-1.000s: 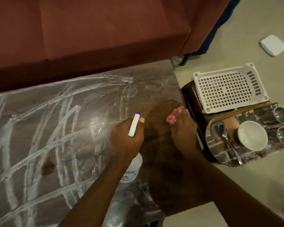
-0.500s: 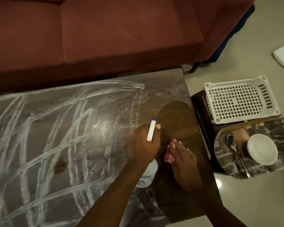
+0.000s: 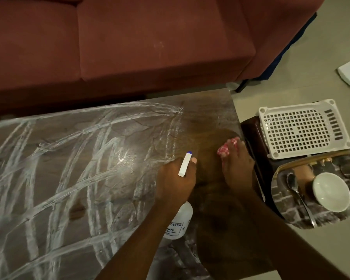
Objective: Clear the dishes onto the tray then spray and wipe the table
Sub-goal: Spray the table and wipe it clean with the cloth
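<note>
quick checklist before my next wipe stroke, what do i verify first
1. Wiping grip: ok, the right hand presses the cloth on the table's right end.
2. Sprayer secure: ok, the left hand grips the spray bottle, aimed toward the sofa.
3. Dishes cleared: ok, the bowl and spoon lie on the tray.
4. Surface wiped: not ok, white streaks cover the table's left and middle.
5. Liquid left in the spray bottle: cannot tell.

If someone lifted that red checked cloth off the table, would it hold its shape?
Probably not: the cloth lies crumpled under the right hand, so it likely hangs floppy. It looks small, so probably light. Pushed on the streaky table, it may drag and bunch.
</note>
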